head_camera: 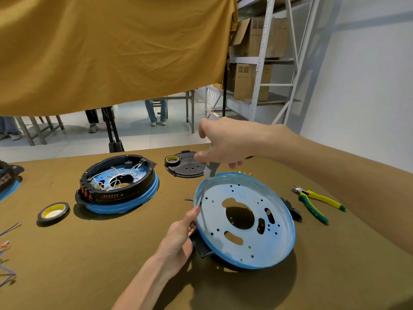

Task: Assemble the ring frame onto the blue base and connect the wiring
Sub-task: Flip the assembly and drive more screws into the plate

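Note:
A round blue base with several holes and cut-outs lies tilted on the brown table, a black part showing under its left edge. My left hand grips that left rim, thumb up on the edge. My right hand holds a grey-handled screwdriver upright; its thin shaft runs down to the base's left inner rim beside my left thumb. To the left stands an assembled unit: a black ring frame on a blue base with white wiring inside and red switches at its front.
Two tape rolls lie on the table, one at front left and one on a black round cover at the back. Yellow-green pliers lie at right. Loose wires sit at the left edge. A mustard cloth hangs ahead.

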`<state>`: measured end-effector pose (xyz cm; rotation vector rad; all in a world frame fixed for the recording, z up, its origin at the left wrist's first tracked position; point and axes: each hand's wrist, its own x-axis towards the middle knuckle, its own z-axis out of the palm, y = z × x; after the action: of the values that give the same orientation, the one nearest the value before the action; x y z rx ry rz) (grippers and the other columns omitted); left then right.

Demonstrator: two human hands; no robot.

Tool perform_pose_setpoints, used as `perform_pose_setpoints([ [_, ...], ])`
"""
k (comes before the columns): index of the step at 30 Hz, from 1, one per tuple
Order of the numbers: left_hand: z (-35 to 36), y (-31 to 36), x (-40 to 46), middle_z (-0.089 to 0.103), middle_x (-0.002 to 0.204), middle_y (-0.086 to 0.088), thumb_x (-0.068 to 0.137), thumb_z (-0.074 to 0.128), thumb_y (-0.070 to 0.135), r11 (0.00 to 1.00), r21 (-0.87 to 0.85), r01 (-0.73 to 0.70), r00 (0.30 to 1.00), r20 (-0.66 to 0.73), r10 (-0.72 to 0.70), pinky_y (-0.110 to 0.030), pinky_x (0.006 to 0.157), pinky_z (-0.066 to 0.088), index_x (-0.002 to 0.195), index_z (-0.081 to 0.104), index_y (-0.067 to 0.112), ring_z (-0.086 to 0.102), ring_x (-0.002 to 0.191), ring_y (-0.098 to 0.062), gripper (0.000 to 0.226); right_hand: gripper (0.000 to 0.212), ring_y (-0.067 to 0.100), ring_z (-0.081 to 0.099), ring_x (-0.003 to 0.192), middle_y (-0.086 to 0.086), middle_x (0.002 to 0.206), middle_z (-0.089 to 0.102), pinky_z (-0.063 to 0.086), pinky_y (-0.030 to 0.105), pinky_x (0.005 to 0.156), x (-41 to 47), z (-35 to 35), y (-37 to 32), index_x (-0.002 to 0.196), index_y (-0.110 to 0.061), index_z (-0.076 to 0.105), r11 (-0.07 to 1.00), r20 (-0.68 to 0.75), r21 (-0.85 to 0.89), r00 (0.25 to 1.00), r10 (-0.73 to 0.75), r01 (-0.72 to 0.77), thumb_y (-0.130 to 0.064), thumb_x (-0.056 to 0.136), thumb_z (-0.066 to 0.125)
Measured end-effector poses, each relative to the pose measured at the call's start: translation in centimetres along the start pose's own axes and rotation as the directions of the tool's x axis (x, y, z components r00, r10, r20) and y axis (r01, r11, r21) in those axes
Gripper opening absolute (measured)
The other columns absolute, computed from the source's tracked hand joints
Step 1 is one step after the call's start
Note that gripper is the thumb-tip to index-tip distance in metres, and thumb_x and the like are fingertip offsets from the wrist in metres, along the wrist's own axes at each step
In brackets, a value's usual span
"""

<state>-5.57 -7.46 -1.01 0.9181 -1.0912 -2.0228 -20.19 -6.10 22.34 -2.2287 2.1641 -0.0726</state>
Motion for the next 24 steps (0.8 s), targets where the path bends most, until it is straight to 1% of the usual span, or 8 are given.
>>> perform_pose_setpoints([
  [3,0.0,0.0,0.0,0.075,0.117,-0.008,0.068,0.079,0.057,1.0,0.011,0.009,1.0,-0.003,-0.009,-0.049,0.113,0.045,0.113,0.071,0.023,0.062,0.121,-0.028,0.058,0.054,0.008,0.063,0.04,0.004,0.071,0.069,0.045,0.018,0.038,-0.2,-0.7,0.2,0.127,-0.017,0.04,0.998,0.091,0.066,0.996,-0.013,0.007,-0.027,0.088,0.076],
  [7,-0.1,0.1,0.0,0.079,0.106,-0.003,0.066,0.088,0.06,1.0,0.011,0.012,1.0,0.005,-0.012,-0.05,0.112,0.047,0.103,0.077,0.027,0.062,0.12,-0.029,0.051,0.041,0.015,0.065,0.04,0.005,0.061,0.072,0.041,0.017,0.034,-0.2,0.0,0.0,0.118,-0.008,0.051,0.999,-0.006,-0.036,1.0,0.015,-0.016,-0.044,0.1,0.058],
  [9,-0.1,0.0,0.0,0.08,0.103,-0.003,0.065,0.084,0.058,1.0,0.007,0.006,1.0,-0.001,-0.006,-0.051,0.111,0.047,0.101,0.078,0.027,0.063,0.119,-0.03,0.048,0.051,0.011,0.064,0.041,0.006,0.072,0.072,0.045,0.019,0.038,-0.2,-0.3,0.2,0.126,-0.014,0.042,1.0,0.044,0.003,0.999,0.015,-0.015,-0.045,0.095,0.068],
  [11,-0.1,-0.1,0.0,0.078,0.109,-0.006,0.066,0.084,0.06,1.0,0.007,0.001,1.0,-0.006,-0.001,-0.051,0.113,0.046,0.11,0.073,0.025,0.061,0.121,-0.03,0.057,0.061,0.008,0.063,0.041,0.007,0.08,0.07,0.046,0.019,0.04,-0.3,-0.7,0.3,0.131,-0.017,0.036,0.998,0.103,0.069,0.995,0.005,-0.012,-0.031,0.088,0.078],
  [15,0.0,0.0,-0.1,0.077,0.113,-0.007,0.068,0.087,0.059,1.0,0.0,0.0,1.0,0.005,0.0,-0.051,0.114,0.045,0.114,0.07,0.022,0.062,0.12,-0.03,0.061,0.044,0.013,0.064,0.039,0.007,0.067,0.072,0.043,0.017,0.036,-0.2,0.1,0.2,0.12,-0.005,0.05,1.0,-0.01,0.028,1.0,0.011,-0.01,-0.042,0.099,0.062],
  [17,0.0,0.1,0.0,0.074,0.118,-0.009,0.067,0.086,0.058,1.0,-0.004,0.003,1.0,0.001,-0.003,-0.052,0.113,0.045,0.117,0.069,0.019,0.063,0.12,-0.031,0.065,0.05,0.009,0.061,0.037,0.006,0.07,0.071,0.043,0.017,0.036,-0.3,0.1,0.0,0.125,-0.01,0.044,1.0,-0.005,0.023,1.0,-0.001,0.001,-0.045,0.097,0.065],
  [20,-0.1,-0.1,0.1,0.077,0.114,-0.008,0.064,0.079,0.056,1.0,-0.006,0.0,1.0,-0.005,0.0,-0.051,0.112,0.046,0.12,0.067,0.018,0.065,0.119,-0.03,0.069,0.058,0.008,0.063,0.04,0.005,0.074,0.069,0.046,0.019,0.038,-0.3,-0.4,0.1,0.129,-0.02,0.034,0.996,0.049,0.087,0.998,-0.03,0.026,-0.029,0.09,0.076],
  [24,-0.2,-0.1,0.2,0.079,0.104,-0.006,0.067,0.078,0.056,1.0,0.008,-0.002,1.0,0.001,0.002,-0.051,0.107,0.051,0.113,0.073,0.018,0.068,0.114,-0.03,0.06,0.042,0.013,0.063,0.038,0.005,0.068,0.069,0.047,0.022,0.035,0.0,0.5,0.1,0.121,-0.014,0.04,1.0,-0.061,0.019,0.998,-0.024,0.025,-0.044,0.099,0.06],
])
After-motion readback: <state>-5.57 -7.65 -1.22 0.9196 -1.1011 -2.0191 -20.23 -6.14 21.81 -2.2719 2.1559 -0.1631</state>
